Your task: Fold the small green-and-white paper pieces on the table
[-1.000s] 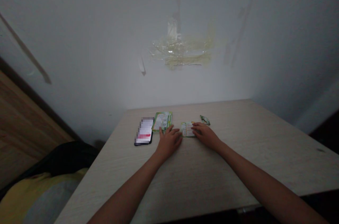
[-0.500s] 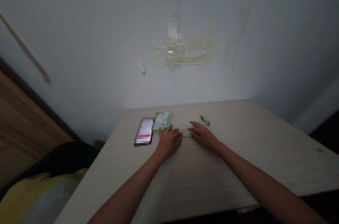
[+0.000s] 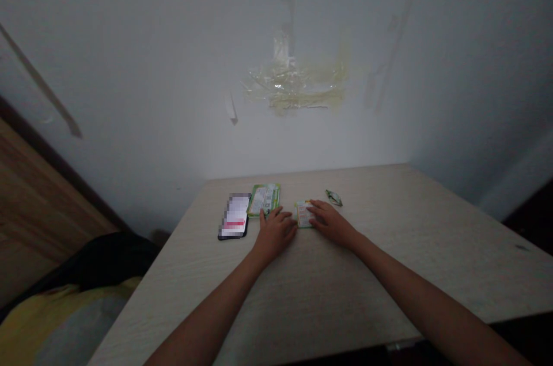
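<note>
Resting the fingers of the right hand (image 3: 332,225) over a small, flat, printed packet (image 3: 303,218) at mid-table, between both hands; too dimly lit to tell a light touch from a pinch. Spreading the left hand (image 3: 275,234) loosely, unclenched, at the near edge of a larger rectangular green-and-white pack (image 3: 264,199), with visible thickness, smooth printed face up, contents hidden. Sharing the wood-grain table (image 3: 311,279) with a dark-rimmed phone (image 3: 236,216), screen lit, just left of the pack, and a crinkled, pointed green scrap (image 3: 333,197) just beyond the right hand. Facing a pale wall (image 3: 173,95) patched with glossy, wrinkled tape (image 3: 298,86), close along the table's back edge. Given wide room toward the right edge, less on the left beside pack and phone
</note>
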A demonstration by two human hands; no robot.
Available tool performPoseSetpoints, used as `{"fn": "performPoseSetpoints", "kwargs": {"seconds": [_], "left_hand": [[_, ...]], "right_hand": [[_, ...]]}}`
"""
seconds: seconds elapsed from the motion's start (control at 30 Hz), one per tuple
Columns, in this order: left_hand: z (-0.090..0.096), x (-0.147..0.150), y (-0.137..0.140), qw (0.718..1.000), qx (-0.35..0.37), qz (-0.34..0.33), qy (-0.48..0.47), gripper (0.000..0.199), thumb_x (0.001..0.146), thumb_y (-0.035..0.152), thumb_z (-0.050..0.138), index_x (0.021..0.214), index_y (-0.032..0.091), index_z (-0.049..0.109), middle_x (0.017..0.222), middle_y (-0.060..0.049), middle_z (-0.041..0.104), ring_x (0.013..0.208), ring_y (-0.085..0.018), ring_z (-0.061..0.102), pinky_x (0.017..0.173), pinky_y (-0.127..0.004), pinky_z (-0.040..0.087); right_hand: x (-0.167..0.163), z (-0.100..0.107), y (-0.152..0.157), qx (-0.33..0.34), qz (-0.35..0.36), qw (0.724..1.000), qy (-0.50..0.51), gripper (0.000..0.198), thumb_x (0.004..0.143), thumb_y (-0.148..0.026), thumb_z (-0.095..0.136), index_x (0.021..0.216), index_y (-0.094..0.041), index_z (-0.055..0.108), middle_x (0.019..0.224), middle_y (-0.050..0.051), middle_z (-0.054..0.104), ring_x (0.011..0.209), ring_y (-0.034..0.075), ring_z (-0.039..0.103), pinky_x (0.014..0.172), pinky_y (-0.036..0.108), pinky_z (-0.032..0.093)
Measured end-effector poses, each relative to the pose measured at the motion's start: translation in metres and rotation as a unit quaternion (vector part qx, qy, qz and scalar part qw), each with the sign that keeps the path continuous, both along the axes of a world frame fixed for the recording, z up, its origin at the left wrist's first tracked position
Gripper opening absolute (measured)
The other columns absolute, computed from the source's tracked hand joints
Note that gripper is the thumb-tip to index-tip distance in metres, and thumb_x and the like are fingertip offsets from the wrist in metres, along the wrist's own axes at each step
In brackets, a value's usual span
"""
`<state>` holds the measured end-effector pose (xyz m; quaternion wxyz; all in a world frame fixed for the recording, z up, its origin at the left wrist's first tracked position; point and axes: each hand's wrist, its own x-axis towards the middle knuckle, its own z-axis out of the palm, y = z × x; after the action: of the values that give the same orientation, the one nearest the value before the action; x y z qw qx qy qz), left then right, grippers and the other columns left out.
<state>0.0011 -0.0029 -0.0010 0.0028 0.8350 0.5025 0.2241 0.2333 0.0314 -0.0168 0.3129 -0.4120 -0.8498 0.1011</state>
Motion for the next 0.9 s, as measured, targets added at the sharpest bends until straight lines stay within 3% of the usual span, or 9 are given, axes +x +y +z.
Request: {"fn": "performPoseSetpoints", "kwargs": {"seconds": [0.9], "left_hand": [[-0.0004,-0.0016,0.0014,1.0,-0.007,-0.002,0.001,0.023,0.091,0.033,0.053,0.108,0.035,0.068,0.123,-0.001,0.065,0.13,-0.027,0.042,0.109,-0.071,0.008]], "right_hand": [[-0.0032,0.0047,-0.0008,0.007,-0.012,0.998,-0.063,0.042,0.092,-0.035,0.052,0.13,-0.017,0.058,0.141,0.014,0.05,0.13,0.026,0.046,0.11,0.046,0.035]]}}
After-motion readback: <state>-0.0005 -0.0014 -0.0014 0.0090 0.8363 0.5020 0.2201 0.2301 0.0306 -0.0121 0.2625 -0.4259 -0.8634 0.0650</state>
